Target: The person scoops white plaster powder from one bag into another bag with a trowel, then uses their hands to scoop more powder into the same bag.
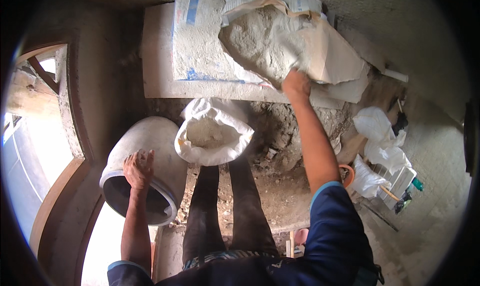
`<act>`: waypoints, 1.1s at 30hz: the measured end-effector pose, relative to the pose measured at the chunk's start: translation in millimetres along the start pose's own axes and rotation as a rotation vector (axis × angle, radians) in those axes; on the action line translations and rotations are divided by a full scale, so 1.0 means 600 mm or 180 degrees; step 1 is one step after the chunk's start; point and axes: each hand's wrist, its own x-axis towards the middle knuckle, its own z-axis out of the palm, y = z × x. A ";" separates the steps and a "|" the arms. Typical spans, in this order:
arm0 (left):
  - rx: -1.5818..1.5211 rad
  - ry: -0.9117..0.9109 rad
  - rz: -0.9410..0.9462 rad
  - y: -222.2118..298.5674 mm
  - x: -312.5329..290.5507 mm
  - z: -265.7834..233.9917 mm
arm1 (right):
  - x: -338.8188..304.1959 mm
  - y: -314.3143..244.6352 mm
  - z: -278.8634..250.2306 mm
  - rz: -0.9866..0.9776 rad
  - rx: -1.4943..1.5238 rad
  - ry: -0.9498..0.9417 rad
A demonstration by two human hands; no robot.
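My right hand (296, 83) is closed around a trowel (290, 51), whose pale blade is smeared by motion. It works inside a torn-open paper sack (330, 51) full of grey-white powder (255, 38). My left hand (139, 169) lies with its fingers stretched over the rounded side of a large grey drum (150, 136), just above the rim of its dark mouth. Beside the drum, in front of my legs, stands a white woven bag (240, 148) with its top rolled back. Powder of the same pale colour (211, 133) lies in it.
The paper sack rests on a pale board (159, 61). Broken soil and rubble (280, 131) cover the ground beneath. On the right are white plastic bags (375, 131), a wire-like rack (402, 178) and an orange round rim (346, 175). A wood-framed window (65, 106) is on the left.
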 end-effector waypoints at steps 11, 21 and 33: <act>-0.0083 -0.0057 -0.0069 -0.001 0.001 -0.004 | -0.156 0.100 0.025 0.0942 0.1336 0.0133; -0.0030 -0.0619 -0.0456 -0.001 0.005 -0.003 | -0.437 0.222 0.038 0.3001 0.3803 -0.0517; -0.0056 -0.0809 -0.0457 0.006 0.011 -0.011 | -0.628 0.285 -0.101 0.2981 0.4606 -0.0128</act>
